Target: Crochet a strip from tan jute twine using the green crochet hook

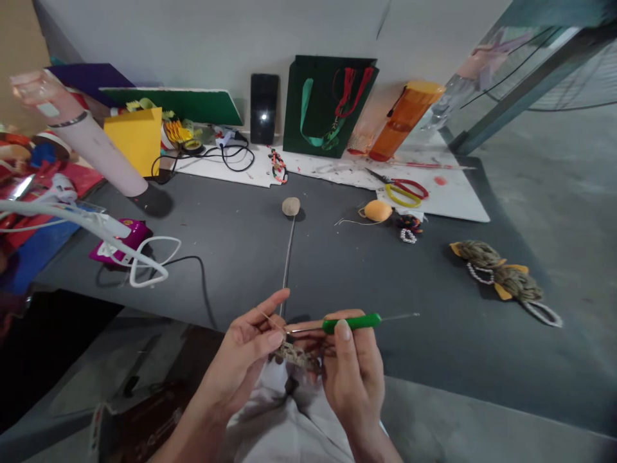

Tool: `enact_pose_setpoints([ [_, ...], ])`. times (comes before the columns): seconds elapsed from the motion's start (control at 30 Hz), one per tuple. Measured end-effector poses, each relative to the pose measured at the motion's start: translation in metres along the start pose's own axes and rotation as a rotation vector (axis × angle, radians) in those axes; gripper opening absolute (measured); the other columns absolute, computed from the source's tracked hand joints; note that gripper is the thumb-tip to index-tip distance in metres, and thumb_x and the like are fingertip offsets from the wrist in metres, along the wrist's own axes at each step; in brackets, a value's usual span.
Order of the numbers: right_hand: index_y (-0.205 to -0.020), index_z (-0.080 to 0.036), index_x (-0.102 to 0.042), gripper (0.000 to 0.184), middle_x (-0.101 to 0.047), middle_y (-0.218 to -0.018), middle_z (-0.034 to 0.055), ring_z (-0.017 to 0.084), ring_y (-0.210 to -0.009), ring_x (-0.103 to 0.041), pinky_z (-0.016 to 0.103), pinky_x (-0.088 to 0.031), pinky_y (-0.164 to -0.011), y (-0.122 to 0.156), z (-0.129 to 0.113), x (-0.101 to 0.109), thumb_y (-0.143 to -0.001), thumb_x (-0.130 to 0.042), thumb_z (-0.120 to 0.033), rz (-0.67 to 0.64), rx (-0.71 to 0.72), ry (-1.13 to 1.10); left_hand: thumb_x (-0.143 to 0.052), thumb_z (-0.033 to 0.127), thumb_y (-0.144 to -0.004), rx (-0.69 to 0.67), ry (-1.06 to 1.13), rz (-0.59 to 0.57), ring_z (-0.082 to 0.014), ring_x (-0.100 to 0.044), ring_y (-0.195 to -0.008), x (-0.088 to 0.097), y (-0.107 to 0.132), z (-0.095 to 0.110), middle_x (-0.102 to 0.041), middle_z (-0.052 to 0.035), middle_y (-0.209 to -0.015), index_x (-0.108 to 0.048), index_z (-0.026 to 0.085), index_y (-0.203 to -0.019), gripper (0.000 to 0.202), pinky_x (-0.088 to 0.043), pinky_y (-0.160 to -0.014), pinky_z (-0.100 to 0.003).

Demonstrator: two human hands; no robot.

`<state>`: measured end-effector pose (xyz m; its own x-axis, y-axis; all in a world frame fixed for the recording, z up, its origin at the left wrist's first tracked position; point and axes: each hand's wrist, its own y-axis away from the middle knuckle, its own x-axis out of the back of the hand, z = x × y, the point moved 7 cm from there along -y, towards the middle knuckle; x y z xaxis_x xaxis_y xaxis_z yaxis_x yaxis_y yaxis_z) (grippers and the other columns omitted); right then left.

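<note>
On the near side of the beige yarn ball, the left hand pinches the small crocheted piece, while the right hand is closed around the green-handled crochet hook, its tip at the piece's edge. The yarn strand runs from the ball across the tabletop to the work. Good stitching here probably calls for light, even tension, a pinch close to the hook tip, and a ball free to roll.
</note>
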<state>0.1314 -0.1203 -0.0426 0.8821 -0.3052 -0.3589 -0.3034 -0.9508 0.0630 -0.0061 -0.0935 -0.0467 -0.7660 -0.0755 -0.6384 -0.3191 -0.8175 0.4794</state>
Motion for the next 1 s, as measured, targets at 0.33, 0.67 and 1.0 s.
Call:
enact_pose_setpoints([
  [0.33,-0.100,-0.026,-0.072,0.013,-0.080,-0.090,0.0037,0.018,-0.081,-0.077,0.028,-0.063,-0.067,-0.002,-0.026,-0.022,-0.098,-0.060,-0.023,-0.101,0.321,0.182,-0.093,0.023,-0.063,-0.097,-0.006,0.031,-0.0077,-0.060,-0.073,-0.006,0.004,0.002,-0.068,0.0027,-0.076,-0.078,0.030,-0.115,0.055,-0.048,-0.075,-0.019],
  [0.67,-0.105,-0.025,-0.065,0.016,-0.078,-0.085,0.0053,0.012,-0.046,-0.064,0.023,-0.052,-0.039,0.010,-0.034,-0.016,-0.102,-0.050,-0.021,-0.046,0.449,0.372,-0.093,0.025,-0.062,-0.015,0.033,0.000,-0.0105,-0.063,-0.072,-0.004,0.002,-0.002,-0.068,0.0020,-0.073,-0.077,0.029,-0.118,0.059,-0.049,-0.073,-0.022],
  [1.0,-0.097,-0.025,-0.059,0.019,-0.073,-0.060,-0.0010,0.015,-0.036,-0.062,0.021,-0.040,-0.028,-0.004,-0.010,-0.018,-0.103,-0.051,-0.040,-0.122,-0.021,-0.114,-0.089,0.029,-0.069,0.011,0.002,-0.166,-0.0127,-0.061,-0.069,-0.011,0.007,-0.003,-0.067,0.0000,-0.070,-0.081,0.021,-0.110,0.042,-0.050,-0.075,-0.027],
])
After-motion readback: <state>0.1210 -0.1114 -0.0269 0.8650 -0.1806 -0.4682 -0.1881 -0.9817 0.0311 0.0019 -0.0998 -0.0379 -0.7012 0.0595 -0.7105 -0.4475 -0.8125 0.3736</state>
